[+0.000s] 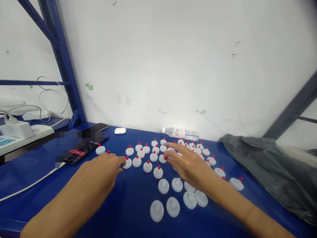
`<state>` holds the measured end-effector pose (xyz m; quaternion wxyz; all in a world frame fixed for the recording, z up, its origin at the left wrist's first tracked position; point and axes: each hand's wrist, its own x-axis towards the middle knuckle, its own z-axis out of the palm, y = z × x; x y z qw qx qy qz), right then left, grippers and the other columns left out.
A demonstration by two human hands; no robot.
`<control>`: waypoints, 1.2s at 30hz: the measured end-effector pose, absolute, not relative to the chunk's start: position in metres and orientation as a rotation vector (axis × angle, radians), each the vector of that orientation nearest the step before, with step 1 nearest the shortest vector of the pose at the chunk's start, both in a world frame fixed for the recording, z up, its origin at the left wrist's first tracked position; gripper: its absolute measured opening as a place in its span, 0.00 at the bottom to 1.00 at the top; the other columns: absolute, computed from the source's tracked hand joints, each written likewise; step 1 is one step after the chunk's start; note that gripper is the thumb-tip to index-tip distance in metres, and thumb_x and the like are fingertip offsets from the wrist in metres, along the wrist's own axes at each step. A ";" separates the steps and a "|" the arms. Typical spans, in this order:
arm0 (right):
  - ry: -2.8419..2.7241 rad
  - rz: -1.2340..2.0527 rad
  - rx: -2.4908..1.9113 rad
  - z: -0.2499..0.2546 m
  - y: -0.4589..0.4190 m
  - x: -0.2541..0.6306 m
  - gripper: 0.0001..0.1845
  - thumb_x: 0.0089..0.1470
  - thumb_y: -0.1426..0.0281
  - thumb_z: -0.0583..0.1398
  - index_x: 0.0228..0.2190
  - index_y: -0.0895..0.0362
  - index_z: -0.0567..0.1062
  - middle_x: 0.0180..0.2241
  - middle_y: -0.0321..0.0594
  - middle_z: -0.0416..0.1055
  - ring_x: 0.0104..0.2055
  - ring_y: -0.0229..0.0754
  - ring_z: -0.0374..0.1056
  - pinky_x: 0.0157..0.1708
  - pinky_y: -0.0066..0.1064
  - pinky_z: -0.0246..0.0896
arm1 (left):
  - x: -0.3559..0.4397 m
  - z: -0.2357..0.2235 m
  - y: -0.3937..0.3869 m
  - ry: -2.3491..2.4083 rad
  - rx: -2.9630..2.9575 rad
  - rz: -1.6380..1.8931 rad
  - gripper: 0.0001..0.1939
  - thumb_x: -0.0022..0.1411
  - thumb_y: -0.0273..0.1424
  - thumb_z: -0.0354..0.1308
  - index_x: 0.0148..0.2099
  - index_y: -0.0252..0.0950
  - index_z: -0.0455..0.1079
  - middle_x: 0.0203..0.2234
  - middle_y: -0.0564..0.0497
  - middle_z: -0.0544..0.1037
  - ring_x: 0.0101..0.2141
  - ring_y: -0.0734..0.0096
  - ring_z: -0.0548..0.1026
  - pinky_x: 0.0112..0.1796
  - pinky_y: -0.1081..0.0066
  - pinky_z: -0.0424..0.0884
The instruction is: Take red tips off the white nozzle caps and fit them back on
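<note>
On the surface (128,198), one upright white cap (161,160) lies just left of our nearer right hand (187,162), fingers parted at its red tip (165,158), while our curled left hand (105,165) meets a second cap (127,163), any pinch by either being impossible for us to tell

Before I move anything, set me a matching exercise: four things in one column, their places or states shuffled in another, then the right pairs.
Things
1. Clear plastic bottle with red print
2. Small white rounded case
3. Crumpled dark grey sheet
4. Left hand

Places and states
A. Spread over the right side of the blue tabletop
B. At a round white piece with a red knob
C. Lying on its side along the white wall
D. At the back, to the left of the bottle

Right pairs: 1-C, 2-D, 3-A, 4-B
</note>
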<state>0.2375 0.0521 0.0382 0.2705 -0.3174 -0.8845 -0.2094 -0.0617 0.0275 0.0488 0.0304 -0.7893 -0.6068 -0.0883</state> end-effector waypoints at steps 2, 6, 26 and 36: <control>-2.390 -0.600 -0.849 0.032 0.055 0.241 0.06 0.67 0.73 0.58 0.41 0.56 0.77 0.54 0.50 0.74 0.56 0.52 0.71 0.53 0.50 0.73 | -0.068 0.044 0.027 -1.882 -2.384 -0.240 0.12 0.66 0.28 0.51 0.43 0.43 0.76 0.32 0.50 0.81 0.35 0.58 0.78 0.35 0.65 0.65; -2.417 -0.578 -0.895 0.031 0.053 0.246 0.05 0.66 0.70 0.61 0.41 0.56 0.78 0.44 0.47 0.76 0.47 0.50 0.70 0.47 0.48 0.72 | -0.072 0.038 0.027 -1.858 -2.366 -0.271 0.12 0.63 0.24 0.51 0.43 0.41 0.73 0.31 0.52 0.80 0.32 0.61 0.77 0.32 0.68 0.59; -2.665 -0.183 -0.885 0.048 0.031 0.261 0.13 0.62 0.59 0.64 0.31 0.55 0.79 0.25 0.37 0.71 0.35 0.44 0.65 0.47 0.43 0.61 | -0.066 0.038 0.036 -1.922 -2.272 -0.075 0.14 0.59 0.18 0.47 0.31 0.39 0.70 0.25 0.50 0.76 0.25 0.61 0.72 0.27 0.68 0.48; -2.649 -0.434 -0.824 0.036 0.044 0.260 0.10 0.69 0.66 0.59 0.36 0.56 0.78 0.29 0.36 0.74 0.35 0.41 0.68 0.43 0.37 0.61 | -0.051 0.041 0.041 -1.949 -2.379 0.114 0.15 0.64 0.22 0.46 0.32 0.39 0.71 0.30 0.47 0.79 0.29 0.59 0.76 0.27 0.67 0.51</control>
